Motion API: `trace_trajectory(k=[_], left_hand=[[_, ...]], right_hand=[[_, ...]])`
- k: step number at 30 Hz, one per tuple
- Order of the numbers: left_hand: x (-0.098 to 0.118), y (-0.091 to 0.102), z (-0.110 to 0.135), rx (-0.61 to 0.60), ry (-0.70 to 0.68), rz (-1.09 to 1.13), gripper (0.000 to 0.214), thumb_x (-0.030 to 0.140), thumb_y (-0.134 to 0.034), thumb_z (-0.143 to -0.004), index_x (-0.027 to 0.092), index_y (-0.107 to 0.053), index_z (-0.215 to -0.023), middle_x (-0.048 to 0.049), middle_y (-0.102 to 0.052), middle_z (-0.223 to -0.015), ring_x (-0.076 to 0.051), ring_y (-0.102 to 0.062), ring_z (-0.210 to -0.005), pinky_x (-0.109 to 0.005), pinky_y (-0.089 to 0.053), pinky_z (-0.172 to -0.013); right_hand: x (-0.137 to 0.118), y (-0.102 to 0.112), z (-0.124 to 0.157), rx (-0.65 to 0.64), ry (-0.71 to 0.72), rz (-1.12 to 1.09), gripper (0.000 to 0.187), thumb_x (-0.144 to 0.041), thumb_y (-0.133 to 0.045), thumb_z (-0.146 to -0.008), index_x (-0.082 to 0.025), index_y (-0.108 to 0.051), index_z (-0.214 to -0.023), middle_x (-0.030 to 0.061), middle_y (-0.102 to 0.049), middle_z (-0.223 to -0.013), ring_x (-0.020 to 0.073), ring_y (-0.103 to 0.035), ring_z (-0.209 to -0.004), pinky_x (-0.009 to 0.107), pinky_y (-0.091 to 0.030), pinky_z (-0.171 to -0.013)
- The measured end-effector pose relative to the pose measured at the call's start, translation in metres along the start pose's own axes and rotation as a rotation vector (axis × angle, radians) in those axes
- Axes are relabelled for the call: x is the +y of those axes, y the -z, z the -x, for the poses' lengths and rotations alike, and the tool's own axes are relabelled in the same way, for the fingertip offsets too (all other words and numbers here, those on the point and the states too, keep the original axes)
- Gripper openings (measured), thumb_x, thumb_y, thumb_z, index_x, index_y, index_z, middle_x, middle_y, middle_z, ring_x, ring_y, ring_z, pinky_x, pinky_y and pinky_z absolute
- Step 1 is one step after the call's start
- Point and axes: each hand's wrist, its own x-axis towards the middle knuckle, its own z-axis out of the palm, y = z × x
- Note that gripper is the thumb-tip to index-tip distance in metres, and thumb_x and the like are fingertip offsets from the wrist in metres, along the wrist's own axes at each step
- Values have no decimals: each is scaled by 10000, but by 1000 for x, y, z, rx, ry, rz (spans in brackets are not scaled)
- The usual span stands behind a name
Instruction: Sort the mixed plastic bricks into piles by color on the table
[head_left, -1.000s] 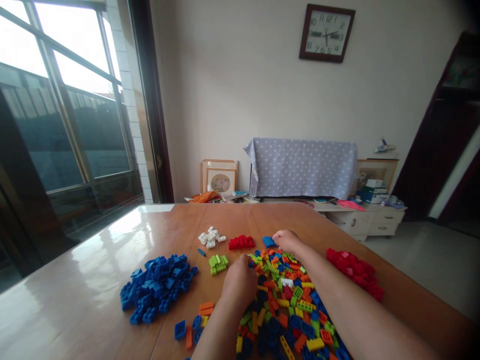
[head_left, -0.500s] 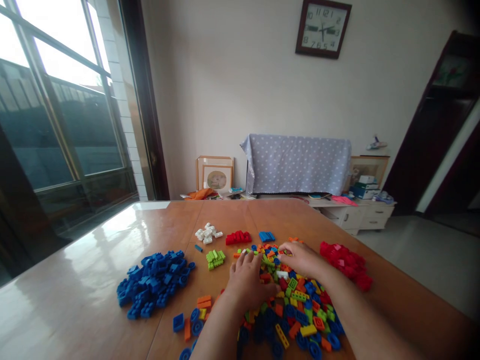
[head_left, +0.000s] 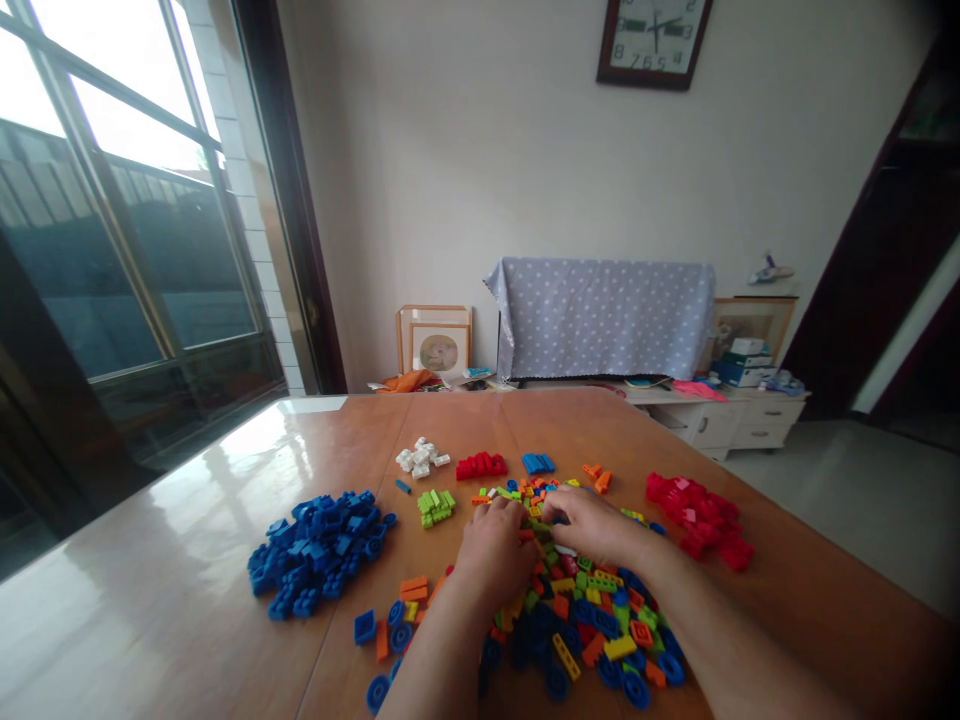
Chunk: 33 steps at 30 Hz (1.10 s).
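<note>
Bricks (head_left: 581,612) of many colours lying jumbled beneath my grip

My left hand (head_left: 495,550) is reaching palm-down over the left side of the jumble, its fingers bending loosely and its thumb pointing toward my right hand (head_left: 589,525). The back of the hand is hiding what lies under it, so I cannot tell whether it is gripping a piece. My right hand is arching just beside it, over the far part of the jumble, its fingers curling and turning toward the left; I cannot tell how closely they are pinching, or whether a piece is between them. Loose bricks are showing between my two hands, and many more are spreading on my near side of them, down between the forearms.

Just beyond my left hand and to its left, light green bricks (head_left: 436,508) are lying in a small cluster. Farther beyond it, a red row (head_left: 481,465) is sitting straight ahead, with white bricks (head_left: 421,458) heaping up to the left. Beyond my right hand, slim blue bricks (head_left: 538,463) are lying side by side, and a few orange bricks (head_left: 598,478) are resting near them, to the right. Well left of my left hand a blue pile (head_left: 322,555) is standing; well right of my right hand, a red pile (head_left: 701,520). The wooden table (head_left: 225,630) is bearing them all.
</note>
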Motion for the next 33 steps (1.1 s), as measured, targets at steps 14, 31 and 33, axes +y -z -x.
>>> trace_trajectory(k=[14,31,33], left_hand=[[-5,-1,-6,50,-15,156,257,83,-506,-717,193,-639,-906,-73,-643,-1008,-196,-599,-943,-258,-457,-842],[-10,-1,-6,-14,17,190,305,178,-583,-727,228,-655,-1019,-43,-699,-1039,-212,-621,-937,-265,-445,-773],[-8,1,-6,20,24,176,290,181,-572,-744,235,-656,-1017,-45,-704,-1049,-220,-624,-959,-273,-446,-789]], right_hand=[[15,8,-2,75,-87,1,113,-162,-636,-752,-200,-713,-824,27,-666,-895,168,-584,-836,247,-397,-755],[8,7,-5,53,25,-70,167,-285,-602,-849,-205,-734,-781,34,-646,-860,184,-599,-817,270,-426,-753],[5,8,-5,60,39,-114,226,-312,-563,-892,-207,-759,-851,47,-672,-897,193,-609,-848,277,-438,-779]])
